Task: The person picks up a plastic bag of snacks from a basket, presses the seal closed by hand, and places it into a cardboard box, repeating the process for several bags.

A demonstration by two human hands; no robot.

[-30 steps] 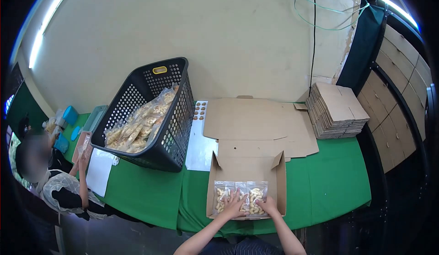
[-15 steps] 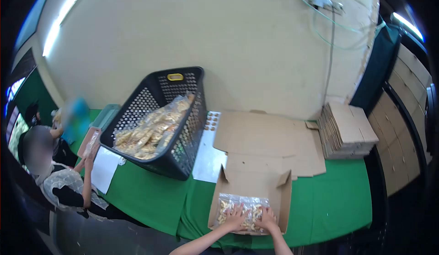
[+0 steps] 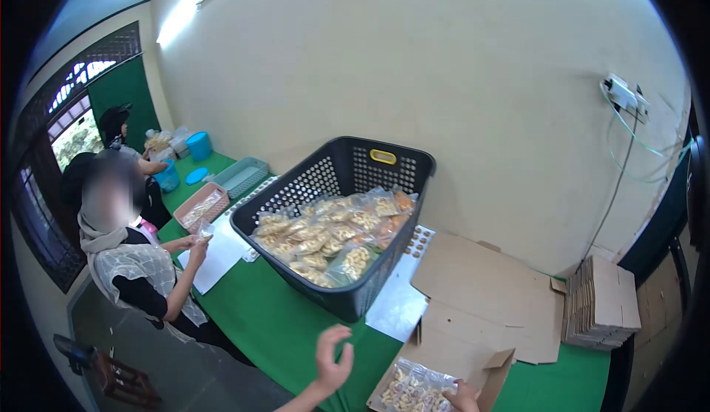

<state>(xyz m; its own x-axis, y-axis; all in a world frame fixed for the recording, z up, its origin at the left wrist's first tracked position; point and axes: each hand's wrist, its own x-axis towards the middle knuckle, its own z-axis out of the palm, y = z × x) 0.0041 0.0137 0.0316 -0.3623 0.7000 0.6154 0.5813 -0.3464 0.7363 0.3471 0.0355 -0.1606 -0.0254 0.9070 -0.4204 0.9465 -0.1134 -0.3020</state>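
Note:
My left hand [image 3: 334, 359] is raised over the green cloth between the basket and the cardboard box, empty, with its fingers apart and curved. My right hand [image 3: 464, 396] rests on the right side of clear bags of pale snacks [image 3: 416, 388] lying flat in the open cardboard box [image 3: 495, 379]. Its fingers touch the plastic, and part of the hand is cut off by the lower frame edge. Beyond my left hand stands a black perforated basket [image 3: 396, 271], piled with small bags of snacks [image 3: 344, 231], some of them orange.
Flat cardboard [image 3: 488, 279] lies behind the box, and a stack of folded cartons [image 3: 603, 297] stands at the right. A white sheet [image 3: 396, 305] lies partly under the basket. At left, a co-worker [image 3: 140, 271] holds a small bag near a pink tray [image 3: 211, 208]. Another person is farther back.
The view has swung left. My left hand has lifted off the bags in the box and moved toward the basket, while my right hand stays on them. The co-worker now holds up a small bag.

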